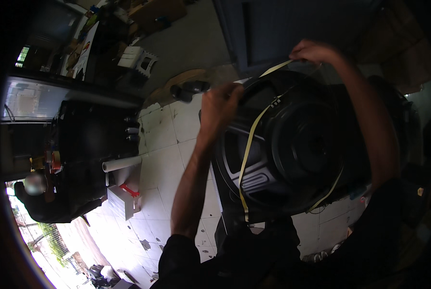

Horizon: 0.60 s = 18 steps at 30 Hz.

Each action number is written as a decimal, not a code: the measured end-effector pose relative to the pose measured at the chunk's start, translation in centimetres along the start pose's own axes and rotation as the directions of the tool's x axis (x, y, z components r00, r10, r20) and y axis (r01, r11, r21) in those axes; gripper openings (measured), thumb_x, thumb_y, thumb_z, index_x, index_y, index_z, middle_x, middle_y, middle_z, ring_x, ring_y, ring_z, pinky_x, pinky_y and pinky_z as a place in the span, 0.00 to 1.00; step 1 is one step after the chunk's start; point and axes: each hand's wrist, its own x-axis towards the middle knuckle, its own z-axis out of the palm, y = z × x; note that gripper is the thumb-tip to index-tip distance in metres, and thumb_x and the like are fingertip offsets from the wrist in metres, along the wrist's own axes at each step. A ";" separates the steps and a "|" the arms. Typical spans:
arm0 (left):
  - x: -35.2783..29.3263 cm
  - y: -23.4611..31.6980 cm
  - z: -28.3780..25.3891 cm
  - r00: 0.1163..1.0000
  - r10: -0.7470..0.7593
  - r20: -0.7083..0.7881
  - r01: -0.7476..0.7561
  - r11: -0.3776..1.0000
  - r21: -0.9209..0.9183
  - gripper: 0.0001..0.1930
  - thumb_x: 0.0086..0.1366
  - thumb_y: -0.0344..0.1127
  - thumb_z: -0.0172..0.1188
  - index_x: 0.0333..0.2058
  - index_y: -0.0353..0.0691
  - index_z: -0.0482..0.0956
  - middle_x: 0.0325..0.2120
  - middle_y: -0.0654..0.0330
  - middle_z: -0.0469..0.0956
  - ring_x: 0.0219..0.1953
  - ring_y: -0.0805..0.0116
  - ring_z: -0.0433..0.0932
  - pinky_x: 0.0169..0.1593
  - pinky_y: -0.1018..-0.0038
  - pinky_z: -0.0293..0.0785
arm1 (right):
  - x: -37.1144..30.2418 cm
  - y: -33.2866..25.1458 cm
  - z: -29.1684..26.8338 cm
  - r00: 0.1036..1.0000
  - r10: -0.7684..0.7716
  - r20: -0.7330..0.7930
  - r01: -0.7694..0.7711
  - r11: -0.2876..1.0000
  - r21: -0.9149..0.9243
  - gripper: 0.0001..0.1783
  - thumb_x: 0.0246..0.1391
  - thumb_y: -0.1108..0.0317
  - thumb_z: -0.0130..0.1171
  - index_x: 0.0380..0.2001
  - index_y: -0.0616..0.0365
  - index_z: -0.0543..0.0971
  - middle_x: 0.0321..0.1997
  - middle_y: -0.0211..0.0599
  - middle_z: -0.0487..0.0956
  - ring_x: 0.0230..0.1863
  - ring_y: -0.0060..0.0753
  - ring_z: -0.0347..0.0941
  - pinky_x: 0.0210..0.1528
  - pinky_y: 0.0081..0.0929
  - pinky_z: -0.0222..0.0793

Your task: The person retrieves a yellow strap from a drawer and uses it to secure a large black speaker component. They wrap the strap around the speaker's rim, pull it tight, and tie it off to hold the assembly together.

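In front of me stands a large black round thing [297,139] with a spoked frame and a raised middle, like the back of a loudspeaker. A flat yellow strap [248,149] curves over its left side, past a small fitting [275,102]. Another yellow length [328,195] shows at its lower right. My right hand [314,52] pinches a strap end above the far edge. Beside the upper left edge, my left hand [219,108] is closed, fingertips together. Slightly blurred, it hides whatever it may hold. The strap's course between my hands is partly hidden.
Left, a person in dark clothes [61,200] is beside a black-covered bench [92,130]. A white roll [121,164] and a pale box [123,201] lie near it. Black shoes [189,90] and a white stool [137,60] stand farther off. A dark panel [283,29] rises beyond.
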 end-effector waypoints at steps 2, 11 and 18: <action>4.1 -4.3 0.6 0.995 0.051 0.087 -0.056 0.997 0.054 0.13 0.60 0.38 0.66 0.41 0.36 0.85 0.32 0.56 0.85 0.36 0.66 0.83 0.43 0.70 0.77 | 0.7 -0.1 0.2 1.000 -0.015 -0.007 0.014 0.996 -0.086 0.18 0.58 0.55 0.60 0.44 0.57 0.83 0.26 0.30 0.77 0.22 0.23 0.69 0.26 0.27 0.66; 10.6 -9.4 4.1 0.908 0.000 0.419 0.023 0.999 -0.048 0.16 0.54 0.43 0.72 0.37 0.37 0.87 0.30 0.56 0.84 0.35 0.66 0.81 0.43 0.69 0.75 | 0.1 5.4 0.0 0.943 -0.211 -0.256 0.171 0.971 -0.169 0.17 0.58 0.56 0.64 0.42 0.58 0.84 0.37 0.35 0.82 0.43 0.27 0.77 0.49 0.26 0.71; 11.3 -8.9 4.8 0.875 -0.013 0.483 0.055 0.996 -0.073 0.14 0.53 0.40 0.74 0.35 0.37 0.87 0.27 0.58 0.84 0.33 0.70 0.80 0.39 0.71 0.74 | -1.4 8.4 -2.2 0.988 -0.059 -0.140 0.053 0.998 -0.047 0.19 0.60 0.55 0.61 0.41 0.61 0.84 0.26 0.27 0.78 0.32 0.20 0.73 0.35 0.23 0.69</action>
